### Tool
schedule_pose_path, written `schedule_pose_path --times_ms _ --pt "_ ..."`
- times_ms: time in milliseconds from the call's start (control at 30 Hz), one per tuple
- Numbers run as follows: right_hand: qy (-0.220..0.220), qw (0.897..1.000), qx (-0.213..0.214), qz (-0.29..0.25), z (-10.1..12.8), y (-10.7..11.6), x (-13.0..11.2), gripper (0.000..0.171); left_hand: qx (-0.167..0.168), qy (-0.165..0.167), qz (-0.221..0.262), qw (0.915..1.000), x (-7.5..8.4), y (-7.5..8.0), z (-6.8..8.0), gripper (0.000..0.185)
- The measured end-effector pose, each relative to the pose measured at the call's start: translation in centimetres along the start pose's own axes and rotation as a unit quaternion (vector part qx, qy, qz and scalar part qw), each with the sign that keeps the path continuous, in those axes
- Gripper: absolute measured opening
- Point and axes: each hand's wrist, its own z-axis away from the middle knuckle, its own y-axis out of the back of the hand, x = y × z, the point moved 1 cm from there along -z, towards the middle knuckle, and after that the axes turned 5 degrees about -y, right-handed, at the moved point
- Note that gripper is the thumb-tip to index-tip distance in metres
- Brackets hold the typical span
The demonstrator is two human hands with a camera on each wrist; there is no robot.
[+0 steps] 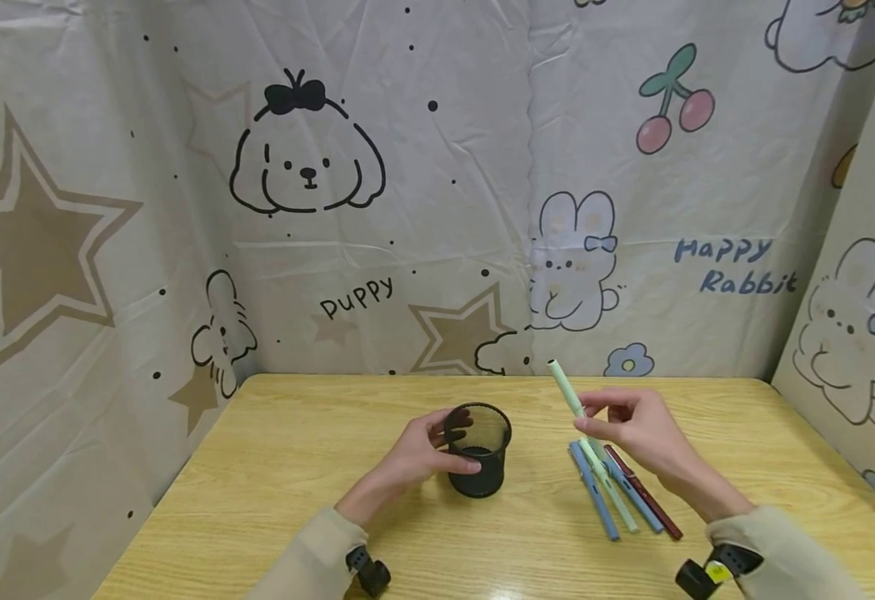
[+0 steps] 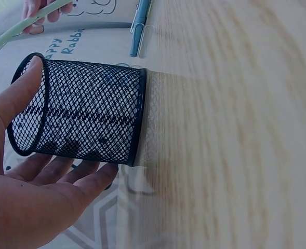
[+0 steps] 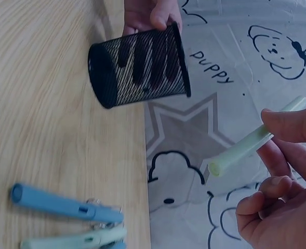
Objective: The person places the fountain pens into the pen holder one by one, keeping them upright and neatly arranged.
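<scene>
Wooden table (image 1: pixel 295 492) comes first, because it is the biggest thing, and everything sits on it. Behind it hangs a cloth wall (image 1: pixel 182 208) with a puppy, stars and rabbits drawn on it.

Next is the black mesh cup (image 1: pixel 478 450). It stands upright near the middle of the table with its open top facing up. The left hand (image 1: pixel 418 458) wraps round its side, thumb on one side and fingers on the other, so it looks like the hand keeps the cup from tipping or sliding.

The right hand (image 1: pixel 636 433) is just to the right of the cup, lifted a little off the table. Its thumb and fingers pinch a pale green pen (image 1: pixel 567 390), which tilts up and points toward the cup.

Under that hand lie more pens (image 1: pixel 617 496) side by side on the table: blue ones, a light green one and a dark red one. They are close by, easy to reach.
</scene>
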Motion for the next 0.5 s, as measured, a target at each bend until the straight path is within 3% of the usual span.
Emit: schedule_pose_path --times_ms 500 --pt "0.032 0.999 -0.003 -0.029 -1.4 -2.7 -2.4 0.030 -0.002 0.000 0.005 1.0000 -0.2 0.1 -0.1 0.076"
